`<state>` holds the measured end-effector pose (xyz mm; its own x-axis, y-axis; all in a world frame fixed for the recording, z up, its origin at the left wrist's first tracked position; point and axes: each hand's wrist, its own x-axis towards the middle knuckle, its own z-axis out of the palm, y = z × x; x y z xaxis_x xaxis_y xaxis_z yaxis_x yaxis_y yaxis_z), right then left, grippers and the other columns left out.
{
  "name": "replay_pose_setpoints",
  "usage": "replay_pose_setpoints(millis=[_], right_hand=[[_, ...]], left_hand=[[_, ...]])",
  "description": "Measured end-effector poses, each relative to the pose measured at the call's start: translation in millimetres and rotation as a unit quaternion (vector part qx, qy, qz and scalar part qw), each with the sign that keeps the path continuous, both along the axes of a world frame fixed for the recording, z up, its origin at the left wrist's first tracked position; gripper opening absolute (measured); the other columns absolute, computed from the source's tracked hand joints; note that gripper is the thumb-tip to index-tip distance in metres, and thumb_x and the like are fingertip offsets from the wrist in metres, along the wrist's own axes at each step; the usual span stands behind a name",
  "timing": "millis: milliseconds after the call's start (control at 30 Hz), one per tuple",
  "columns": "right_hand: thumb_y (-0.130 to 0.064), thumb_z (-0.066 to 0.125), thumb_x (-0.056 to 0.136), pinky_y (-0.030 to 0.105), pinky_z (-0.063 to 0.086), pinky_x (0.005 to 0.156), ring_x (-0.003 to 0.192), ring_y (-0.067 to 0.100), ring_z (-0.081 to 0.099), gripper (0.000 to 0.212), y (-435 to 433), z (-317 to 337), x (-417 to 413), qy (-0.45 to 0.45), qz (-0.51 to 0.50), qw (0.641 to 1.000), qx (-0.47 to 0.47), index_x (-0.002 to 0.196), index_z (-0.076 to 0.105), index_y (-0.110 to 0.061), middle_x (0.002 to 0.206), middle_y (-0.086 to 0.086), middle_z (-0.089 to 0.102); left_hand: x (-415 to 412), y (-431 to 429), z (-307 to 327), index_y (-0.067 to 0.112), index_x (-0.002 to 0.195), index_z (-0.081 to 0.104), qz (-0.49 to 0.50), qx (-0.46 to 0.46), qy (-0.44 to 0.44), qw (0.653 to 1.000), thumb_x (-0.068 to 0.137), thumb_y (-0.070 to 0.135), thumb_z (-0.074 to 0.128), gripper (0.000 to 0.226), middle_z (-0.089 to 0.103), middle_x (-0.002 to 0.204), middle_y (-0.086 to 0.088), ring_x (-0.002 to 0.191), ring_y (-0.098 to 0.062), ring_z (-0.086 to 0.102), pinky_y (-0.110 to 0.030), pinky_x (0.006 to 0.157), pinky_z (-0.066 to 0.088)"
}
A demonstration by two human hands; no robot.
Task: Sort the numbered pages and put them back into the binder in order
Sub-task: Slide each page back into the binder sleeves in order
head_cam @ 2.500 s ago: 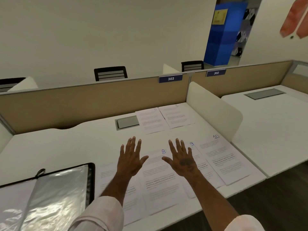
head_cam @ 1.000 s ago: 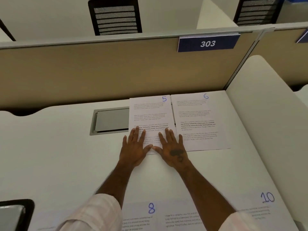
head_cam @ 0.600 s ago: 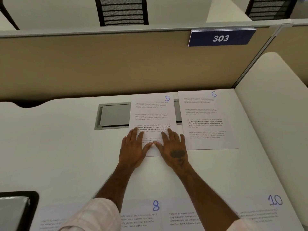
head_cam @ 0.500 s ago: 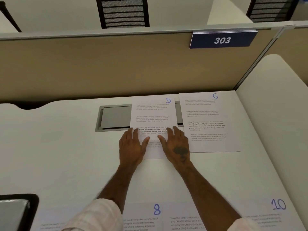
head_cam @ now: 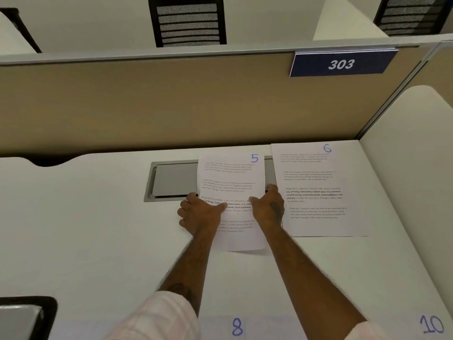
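Observation:
Page 5 (head_cam: 231,177) is lifted off the white desk (head_cam: 85,229), its far part over the grey cable hatch (head_cam: 171,180). My left hand (head_cam: 199,214) grips its left edge, thumb on top. My right hand (head_cam: 268,208) grips its right edge the same way. Page 6 (head_cam: 316,192) lies flat just to the right. At the near edge the tops of page 8 (head_cam: 237,327) and page 10 (head_cam: 431,325) show. A corner of the black binder (head_cam: 31,315) with its clear sleeves sits at the bottom left.
A beige partition (head_cam: 171,101) with a blue 303 sign (head_cam: 340,64) closes the far side of the desk. A white side divider (head_cam: 416,155) stands on the right. Black chairs (head_cam: 187,22) stand beyond the partition.
My flat hands pressed on page 5 and slid it left and toward me. Now both hands have curled round its side edges and the sheet has come up off the desk.

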<state>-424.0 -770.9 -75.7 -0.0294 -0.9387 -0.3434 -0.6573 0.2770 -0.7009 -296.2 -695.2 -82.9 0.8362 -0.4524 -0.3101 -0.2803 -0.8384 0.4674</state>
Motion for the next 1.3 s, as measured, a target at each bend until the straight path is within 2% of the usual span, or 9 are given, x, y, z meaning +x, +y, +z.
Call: replay_pose_setpoints(millis=[100,233,400,600,733,900,1033,1167,1300], right_hand=[[-0.026,0.066,0.091,0.03,0.052,0.076,0.09,0.022,0.065,0.028,1.4,-5.9,-7.9,-0.017,0.001,1.0,0.025,0.113,0.06,-0.009,0.115,0.008,0.068],[-0.029,0.063,0.093,0.027,0.051,0.069,0.084,0.017,0.063,0.024,12.8,-1.7,-18.9,-0.04,0.007,0.999,0.023,0.107,0.065,-0.01,0.111,0.005,0.07],[-0.033,0.058,0.095,0.035,0.055,0.085,0.095,0.022,0.065,0.032,43.0,22.2,-39.0,-0.036,0.012,0.999,0.013,0.111,0.065,-0.006,0.115,0.008,0.069],[-0.03,0.057,0.097,0.037,0.046,0.097,0.114,0.028,0.059,0.039,97.6,68.9,-66.4,-0.058,-0.003,0.998,-0.021,0.126,0.059,-0.004,0.125,0.01,0.061],[-0.03,0.056,0.097,0.031,0.05,0.075,0.084,0.021,0.062,0.026,141.6,85.9,-73.0,-0.056,0.011,0.997,-0.044,0.086,0.06,-0.007,0.093,0.006,0.064],[-0.031,0.055,0.097,0.023,0.04,0.056,0.067,0.013,0.056,0.03,196.7,102.2,-59.4,-0.043,0.016,0.997,-0.061,0.076,0.056,-0.009,0.085,0.005,0.063],[-0.033,0.055,0.097,0.022,0.039,0.052,0.065,0.011,0.057,0.028,247.1,112.4,-35.9,-0.035,0.012,0.997,-0.063,0.082,0.062,-0.01,0.084,0.002,0.065],[-0.034,0.055,0.097,0.026,0.043,0.059,0.068,0.016,0.06,0.031,299.5,117.3,-11.1,-0.047,-0.002,0.997,-0.065,0.081,0.064,-0.008,0.083,0.005,0.068],[-0.033,0.055,0.098,0.023,0.041,0.053,0.066,0.015,0.061,0.03,353.0,125.6,13.3,-0.051,-0.007,0.996,-0.068,0.082,0.064,-0.009,0.083,0.005,0.068]], left_hand=[[6.2,2.0,2.6,0.017,0.126,0.042,0.001,-0.028,0.054,0.998,0.065,0.045,0.088,0.082,0.048,0.127,-0.009,0.121,-0.03,0.047,-0.044,0.097,0.042],[9.4,18.1,11.0,0.016,0.115,0.045,0.035,-0.136,0.161,0.977,0.068,0.027,0.089,0.066,0.053,0.114,-0.007,0.096,-0.025,0.061,-0.037,0.081,0.055],[-2.0,59.9,32.7,0.014,0.097,0.056,-0.006,-0.167,0.2,0.965,0.091,0.026,0.069,0.018,0.068,0.103,-0.004,0.077,-0.014,0.065,-0.022,0.057,0.047],[-13.4,118.9,74.0,0.011,0.094,0.061,-0.033,-0.168,0.19,0.967,0.093,0.03,0.065,0.019,0.07,0.093,-0.002,0.078,-0.017,0.067,-0.025,0.058,0.048],[-10.6,164.8,96.8,0.01,0.087,0.061,-0.039,-0.197,0.197,0.959,0.094,0.033,0.064,0.024,0.07,0.088,-0.002,0.079,-0.022,0.069,-0.035,0.068,0.056],[5.6,221.9,121.5,0.016,0.067,0.047,-0.051,-0.222,0.171,0.959,0.097,0.033,0.058,0.037,0.059,0.072,0.0,0.066,-0.016,0.054,-0.028,0.061,0.042],[34.7,274.8,128.2,0.007,0.079,0.062,-0.062,-0.235,0.173,0.955,0.094,0.032,0.064,0.029,0.07,0.082,-0.003,0.073,-0.019,0.065,-0.028,0.064,0.05],[66.7,324.4,133.6,0.015,0.095,0.071,-0.089,-0.249,0.173,0.949,0.091,0.029,0.067,0.015,0.073,0.091,0.002,0.083,-0.016,0.07,-0.034,0.079,0.058],[96.5,369.4,134.7,0.014,0.094,0.072,-0.098,-0.239,0.165,0.952,0.089,0.029,0.069,0.016,0.073,0.09,0.003,0.083,-0.015,0.07,-0.034,0.08,0.058]])
